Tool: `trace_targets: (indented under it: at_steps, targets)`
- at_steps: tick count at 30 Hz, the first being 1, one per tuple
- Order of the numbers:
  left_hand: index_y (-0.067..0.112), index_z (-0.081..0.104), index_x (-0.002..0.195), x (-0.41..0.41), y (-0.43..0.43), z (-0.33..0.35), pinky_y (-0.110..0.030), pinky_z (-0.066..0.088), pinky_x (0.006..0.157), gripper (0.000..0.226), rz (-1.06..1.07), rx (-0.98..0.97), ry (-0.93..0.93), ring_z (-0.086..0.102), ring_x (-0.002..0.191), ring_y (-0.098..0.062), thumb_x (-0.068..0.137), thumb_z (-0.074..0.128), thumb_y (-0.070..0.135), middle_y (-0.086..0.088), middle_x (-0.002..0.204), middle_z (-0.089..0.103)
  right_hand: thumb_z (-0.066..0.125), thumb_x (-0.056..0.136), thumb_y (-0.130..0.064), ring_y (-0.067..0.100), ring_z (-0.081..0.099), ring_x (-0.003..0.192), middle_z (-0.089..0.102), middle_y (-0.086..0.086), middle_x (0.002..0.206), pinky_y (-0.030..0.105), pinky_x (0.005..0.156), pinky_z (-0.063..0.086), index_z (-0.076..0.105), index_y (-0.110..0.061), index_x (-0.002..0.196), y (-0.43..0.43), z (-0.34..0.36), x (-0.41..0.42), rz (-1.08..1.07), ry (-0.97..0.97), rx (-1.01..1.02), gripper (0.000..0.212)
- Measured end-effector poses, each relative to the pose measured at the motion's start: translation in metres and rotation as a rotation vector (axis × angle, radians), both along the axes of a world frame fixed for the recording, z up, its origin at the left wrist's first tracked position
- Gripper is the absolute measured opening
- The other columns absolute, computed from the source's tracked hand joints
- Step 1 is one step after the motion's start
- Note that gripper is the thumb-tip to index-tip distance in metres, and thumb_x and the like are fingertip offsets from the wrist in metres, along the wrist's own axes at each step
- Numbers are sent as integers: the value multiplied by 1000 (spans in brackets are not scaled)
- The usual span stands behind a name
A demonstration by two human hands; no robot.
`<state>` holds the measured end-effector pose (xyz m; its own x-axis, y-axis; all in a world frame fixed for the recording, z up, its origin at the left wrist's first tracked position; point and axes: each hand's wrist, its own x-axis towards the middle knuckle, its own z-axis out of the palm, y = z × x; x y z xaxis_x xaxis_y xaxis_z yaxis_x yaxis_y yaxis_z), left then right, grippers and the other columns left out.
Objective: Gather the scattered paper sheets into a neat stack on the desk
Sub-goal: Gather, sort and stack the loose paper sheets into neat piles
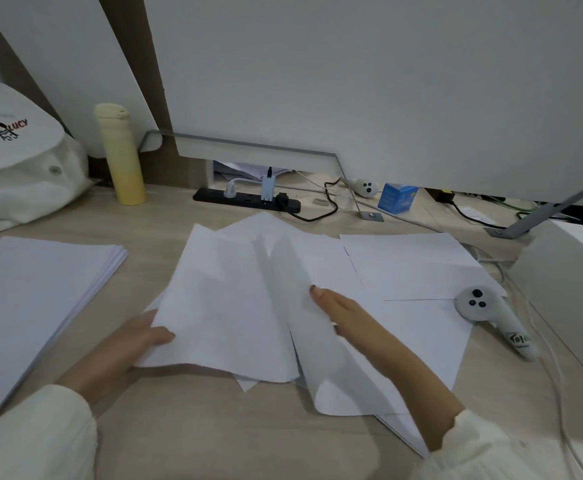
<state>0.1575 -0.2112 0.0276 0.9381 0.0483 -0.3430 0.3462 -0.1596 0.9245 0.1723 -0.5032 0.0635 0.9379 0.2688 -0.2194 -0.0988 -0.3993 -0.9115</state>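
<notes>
- While my left hand (134,344) pinches the near-left edge of the loose sheets (234,306), thumb on top and fingers underneath, that bundle sits partly lifted mid-tabletop (196,427).
- My right hand (345,315): fingers straight and together, palm down, laid flat against paper at the bundle's right side; grips nothing.
- At left, the neat stack (33,299) lies apart from the bundle.
- At right, flat sheets (414,265) lie overlapping, with a white controller (477,303) resting on them.
</notes>
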Motion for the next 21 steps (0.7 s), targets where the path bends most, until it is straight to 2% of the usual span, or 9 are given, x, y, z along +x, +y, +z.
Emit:
trace_targets:
  at_steps: [2, 5, 8, 10, 12, 14, 17, 19, 21]
  targets:
    - [10, 56, 112, 1, 14, 8, -46, 45, 89, 27, 182, 110, -96, 61, 97, -38, 85, 59, 4, -20, 113, 64, 35, 93, -55, 9, 52, 119, 54, -8, 133, 31, 106, 37, 52, -32, 125, -24, -4, 5, -92, -1, -23, 43]
    - [23, 54, 118, 2, 31, 26, -54, 42, 99, 32, 386, 125, -235, 57, 106, -35, 90, 52, 8, -14, 123, 60, 44, 90, -53, 11, 41, 130, 44, -8, 142, 28, 105, 29, 47, -33, 131, -55, -19, 7, -170, -30, -224, 46]
    - [24, 57, 116, -3, 25, 47, -55, 42, 98, 29, 423, 9, -305, 58, 108, -33, 90, 53, 12, -8, 120, 62, 56, 86, -51, 22, 26, 140, 26, 4, 153, 33, 112, 23, 36, -25, 141, -62, -41, 3, -128, -79, -656, 65]
    - [23, 59, 114, -6, 10, 59, -50, 45, 96, 27, 402, -55, -339, 60, 103, -28, 91, 52, 12, -4, 113, 65, 57, 86, -48, 24, 16, 144, 17, 5, 156, 35, 115, 16, 29, -23, 145, -54, -48, 0, -65, -101, -756, 70]
    - [20, 59, 116, -6, -5, 67, -42, 46, 89, 28, 384, -106, -360, 61, 98, -25, 92, 51, 10, -3, 111, 65, 62, 85, -42, 23, 23, 141, 24, 5, 154, 34, 113, 21, 33, -20, 143, -50, -48, 5, -102, -98, -619, 69]
    - [15, 58, 121, -3, -20, 70, -38, 46, 84, 31, 348, -147, -338, 60, 100, -27, 92, 50, 7, -7, 113, 65, 67, 83, -33, 27, 37, 134, 36, 11, 147, 36, 111, 30, 40, -16, 140, -56, -42, 13, -319, -47, -411, 65]
    - [14, 61, 115, 2, -36, 67, -45, 47, 89, 29, 270, -200, -300, 64, 93, -26, 91, 49, 5, -9, 108, 66, 63, 87, -21, 34, 43, 127, 38, 17, 144, 40, 106, 36, 40, -10, 139, -76, -32, 17, -584, 73, -243, 58]
    - [16, 63, 107, 6, -47, 61, -35, 53, 74, 25, 227, -215, -289, 67, 77, -16, 90, 49, 4, -7, 99, 68, 59, 89, -14, 32, 48, 121, 46, 17, 138, 37, 99, 38, 42, -8, 137, -87, -27, 14, -589, 146, -92, 52]
    - [17, 63, 105, 10, -59, 51, -22, 54, 56, 24, 200, -206, -256, 67, 68, -11, 91, 49, 3, -3, 92, 68, 58, 89, -9, 30, 58, 102, 57, 19, 122, 33, 86, 47, 45, -5, 133, -89, -24, 11, -538, 194, 69, 46]
